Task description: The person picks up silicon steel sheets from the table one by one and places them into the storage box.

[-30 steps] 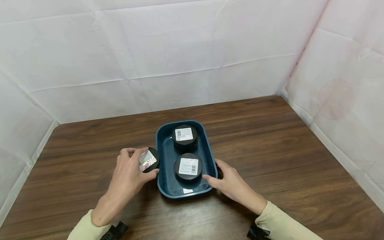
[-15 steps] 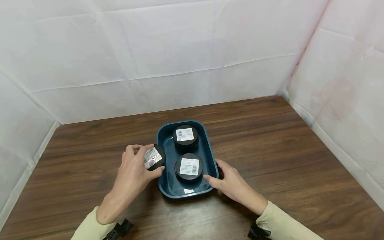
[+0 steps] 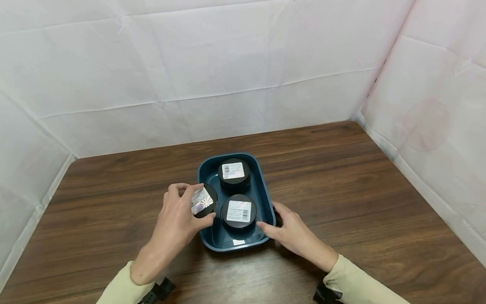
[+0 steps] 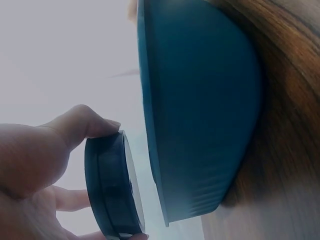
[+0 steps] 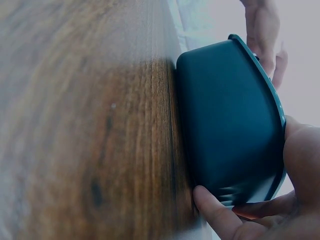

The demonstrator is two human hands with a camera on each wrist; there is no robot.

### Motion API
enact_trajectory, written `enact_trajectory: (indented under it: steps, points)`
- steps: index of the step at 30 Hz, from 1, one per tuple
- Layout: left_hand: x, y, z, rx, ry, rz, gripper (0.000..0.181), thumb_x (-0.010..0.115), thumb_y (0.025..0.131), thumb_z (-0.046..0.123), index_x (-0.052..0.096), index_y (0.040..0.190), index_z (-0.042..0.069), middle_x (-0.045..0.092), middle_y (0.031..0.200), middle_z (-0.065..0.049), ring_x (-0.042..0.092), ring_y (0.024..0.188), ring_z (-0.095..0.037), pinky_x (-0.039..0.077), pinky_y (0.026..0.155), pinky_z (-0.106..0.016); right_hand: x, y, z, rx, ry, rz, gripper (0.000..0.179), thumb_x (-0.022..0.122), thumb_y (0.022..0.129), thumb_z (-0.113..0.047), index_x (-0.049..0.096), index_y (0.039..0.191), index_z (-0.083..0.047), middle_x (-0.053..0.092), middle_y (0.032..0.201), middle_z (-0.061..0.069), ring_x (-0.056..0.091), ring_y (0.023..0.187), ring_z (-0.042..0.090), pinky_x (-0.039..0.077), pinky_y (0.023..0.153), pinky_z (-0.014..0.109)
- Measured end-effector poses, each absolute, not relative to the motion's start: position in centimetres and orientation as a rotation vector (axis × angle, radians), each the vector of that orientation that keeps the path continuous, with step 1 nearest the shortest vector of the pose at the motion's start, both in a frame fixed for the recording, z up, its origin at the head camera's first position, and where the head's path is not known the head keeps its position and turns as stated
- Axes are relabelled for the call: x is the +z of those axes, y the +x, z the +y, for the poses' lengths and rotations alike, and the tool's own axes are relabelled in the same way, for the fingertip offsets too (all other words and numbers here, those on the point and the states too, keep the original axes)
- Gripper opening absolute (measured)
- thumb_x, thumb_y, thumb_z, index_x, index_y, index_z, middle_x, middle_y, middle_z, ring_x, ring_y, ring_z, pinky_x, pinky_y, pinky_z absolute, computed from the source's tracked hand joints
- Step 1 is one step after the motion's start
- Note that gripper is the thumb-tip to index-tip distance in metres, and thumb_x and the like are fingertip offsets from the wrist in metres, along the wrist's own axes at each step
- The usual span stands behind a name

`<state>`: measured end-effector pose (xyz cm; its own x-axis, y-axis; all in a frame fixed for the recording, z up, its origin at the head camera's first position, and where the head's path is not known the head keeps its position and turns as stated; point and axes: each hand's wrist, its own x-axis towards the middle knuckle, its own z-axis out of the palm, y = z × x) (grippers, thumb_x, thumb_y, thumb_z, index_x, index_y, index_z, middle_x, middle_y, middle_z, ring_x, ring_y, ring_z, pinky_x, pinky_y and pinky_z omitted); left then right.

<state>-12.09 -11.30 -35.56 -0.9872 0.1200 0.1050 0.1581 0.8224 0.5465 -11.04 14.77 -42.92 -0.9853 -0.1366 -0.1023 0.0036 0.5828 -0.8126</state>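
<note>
Between thumb and fingers, my left hand (image 3: 178, 215) grips a flat round black jar (image 3: 209, 199) with a white label and a shiny sticker. In the head view this jar overlaps the left rim of the dark blue tray (image 3: 210, 241); the left wrist view has it (image 4: 112, 185) held above the rim level, apart from the tray wall (image 4: 200, 110). Two similar labelled jars lie in the tray, one at the far end (image 3: 234, 174) and one nearer (image 3: 238, 213). My right hand (image 3: 296, 232) holds the tray's right side, thumb over the rim, fingers against the outer wall (image 5: 230, 115).
The tray stands on a brown wooden table (image 3: 334, 181). White sheeting (image 3: 212, 76) hangs behind the table and along both sides. A black strap (image 3: 157, 291) is at my left wrist, another black device (image 3: 326, 293) at my right.
My left hand has moved right with its jar, from beside the tray to over its left rim. The right hand and the tray have stayed in place.
</note>
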Motion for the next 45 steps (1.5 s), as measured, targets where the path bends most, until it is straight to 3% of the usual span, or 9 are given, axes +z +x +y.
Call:
enact_trajectory:
  steps: [12,45]
  points:
    - [-36.4,-11.7,-9.9,-0.885,-0.378,-2.873,0.063,0.086,0.074,0.018,0.063,0.132,0.009,0.049,0.128,-0.021,0.047,0.112,-0.034,0.055,0.076,-0.045,-43.0,-11.0,14.8,-1.362,-0.094,2.649,0.061,0.071,0.092,-0.039,0.052,0.143,-0.013,0.065,0.129,0.008,0.061,0.109,0.017,0.051,0.096,0.039]
    - [-37.2,-13.1,-6.7,-0.823,-0.729,-2.877,0.064,0.091,0.073,0.011,0.062,0.129,0.008,0.046,0.139,-0.028,0.049,0.121,-0.040,0.057,0.088,-0.050,-42.9,-10.9,15.2,-1.382,-0.101,2.638,0.061,0.070,0.092,-0.036,0.051,0.144,-0.012,0.066,0.125,0.008,0.062,0.103,0.014,0.052,0.090,0.033]
